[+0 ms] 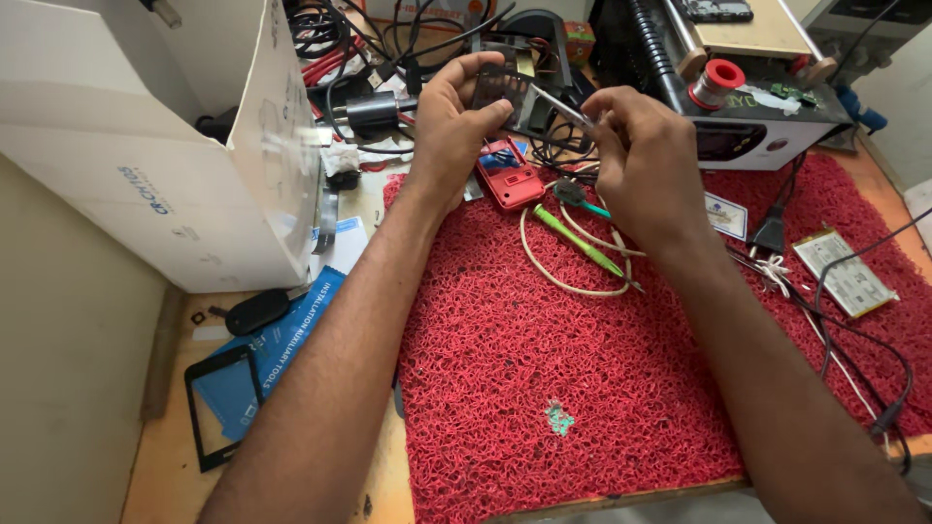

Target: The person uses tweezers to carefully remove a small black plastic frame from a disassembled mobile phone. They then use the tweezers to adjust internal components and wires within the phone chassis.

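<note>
My left hand [452,121] holds up a small dark flat part [497,85] with slots, pinched between thumb and fingers. My right hand [643,160] grips metal tweezers [558,107] whose tips point at that part. Both hands hover above the far end of a red coiled mat [563,388]. Just below the hands lies a small red plastic case [509,179] with a blue piece in it. A green-handled screwdriver [575,239] rests on the mat inside a loop of cream cable [553,277].
A white cardboard box [165,155] stands at left. A machine with a red roll [716,78] sits at back right, tangled black cables [388,58] behind. A small green chip [558,417] lies on the mat, a flat battery [845,272] at right, a black frame [218,408] and blue packet at left.
</note>
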